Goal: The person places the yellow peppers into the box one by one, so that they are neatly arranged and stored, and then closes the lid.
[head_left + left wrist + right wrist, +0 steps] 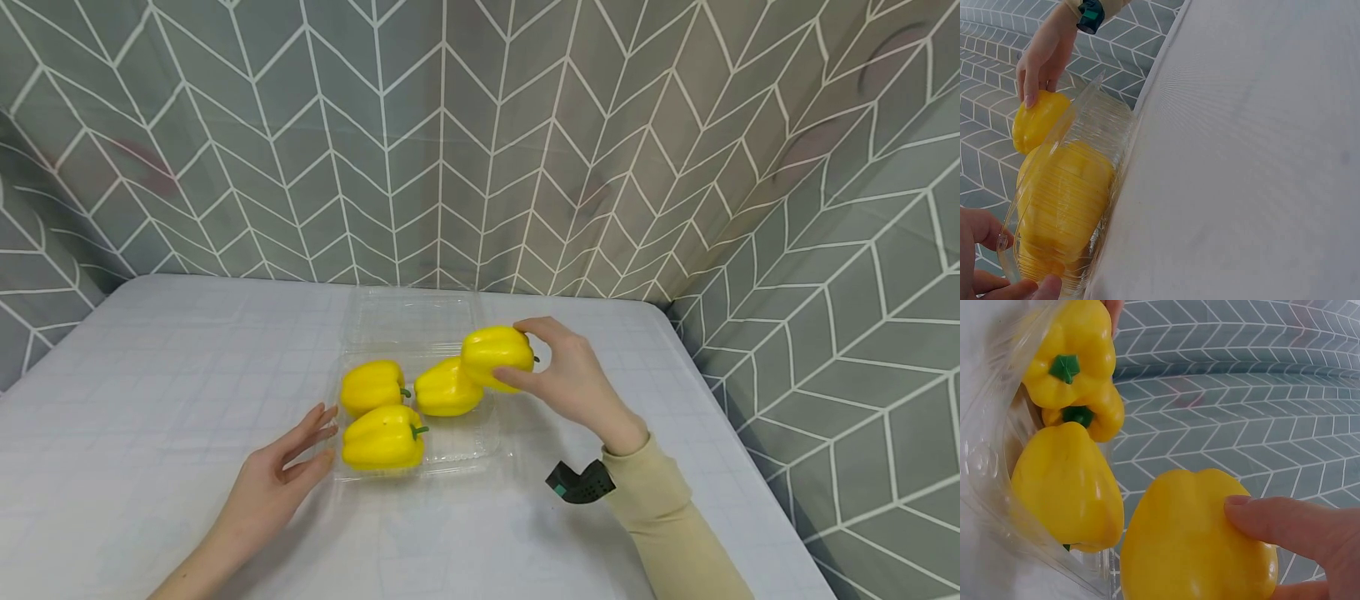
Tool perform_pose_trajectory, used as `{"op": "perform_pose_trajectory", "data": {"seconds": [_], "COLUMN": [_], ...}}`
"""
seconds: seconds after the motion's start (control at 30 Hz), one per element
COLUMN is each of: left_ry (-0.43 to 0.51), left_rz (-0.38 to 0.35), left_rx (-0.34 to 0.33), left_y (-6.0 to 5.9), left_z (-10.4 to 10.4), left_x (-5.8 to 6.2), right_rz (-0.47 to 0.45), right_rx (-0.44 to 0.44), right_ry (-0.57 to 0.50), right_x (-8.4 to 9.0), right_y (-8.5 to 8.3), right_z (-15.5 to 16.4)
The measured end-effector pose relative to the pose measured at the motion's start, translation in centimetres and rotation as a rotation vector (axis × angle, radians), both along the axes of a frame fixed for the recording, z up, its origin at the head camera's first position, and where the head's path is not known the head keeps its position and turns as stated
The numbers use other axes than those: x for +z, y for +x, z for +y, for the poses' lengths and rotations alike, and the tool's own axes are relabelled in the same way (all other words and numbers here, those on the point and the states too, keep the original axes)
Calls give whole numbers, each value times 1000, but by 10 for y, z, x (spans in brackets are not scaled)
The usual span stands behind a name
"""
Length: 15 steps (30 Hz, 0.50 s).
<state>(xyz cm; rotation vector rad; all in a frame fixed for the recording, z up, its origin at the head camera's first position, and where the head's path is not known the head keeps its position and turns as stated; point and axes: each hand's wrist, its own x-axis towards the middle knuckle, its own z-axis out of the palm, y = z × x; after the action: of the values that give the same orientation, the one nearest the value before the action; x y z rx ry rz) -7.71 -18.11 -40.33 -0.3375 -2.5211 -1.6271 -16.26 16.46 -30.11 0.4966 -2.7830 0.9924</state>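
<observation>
My right hand (573, 379) grips a yellow bell pepper (491, 354) between thumb and fingers, holding it at the right side of a clear plastic clamshell container (457, 437). In the right wrist view, this held pepper (1194, 544) appears beside the ones in the container. Three more yellow bell peppers lie inside: a back left one (371, 386), a front left one (382, 439) and a right one (448, 387), partly covered by the held pepper. Fairly straight fingers of my left hand (281, 475) touch the container's left edge; in the left wrist view they rest at its rim (1007, 250).
The container's transparent lid (416, 321) lies folded back toward the rear. A white cloth covers the table (187, 358). Grey patterned curtains (465, 142) hang behind and at the sides. A black device (581, 483) sits at my right wrist.
</observation>
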Motion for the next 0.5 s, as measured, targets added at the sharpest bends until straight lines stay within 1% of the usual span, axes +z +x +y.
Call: {"op": "perform_pose_trajectory", "data": {"seconds": [0.33,0.5], "left_ry": [-10,-9], "left_rz": [3,0], "left_rx": [1,-1], "left_y": [0,-1], "left_z": [0,0], "left_x": [0,0], "right_rz": [19,7], "right_rx": [44,62], "right_ry": [4,2], "right_x": [-2,-3], "right_y": [5,7], "right_z": [-6,-10]}}
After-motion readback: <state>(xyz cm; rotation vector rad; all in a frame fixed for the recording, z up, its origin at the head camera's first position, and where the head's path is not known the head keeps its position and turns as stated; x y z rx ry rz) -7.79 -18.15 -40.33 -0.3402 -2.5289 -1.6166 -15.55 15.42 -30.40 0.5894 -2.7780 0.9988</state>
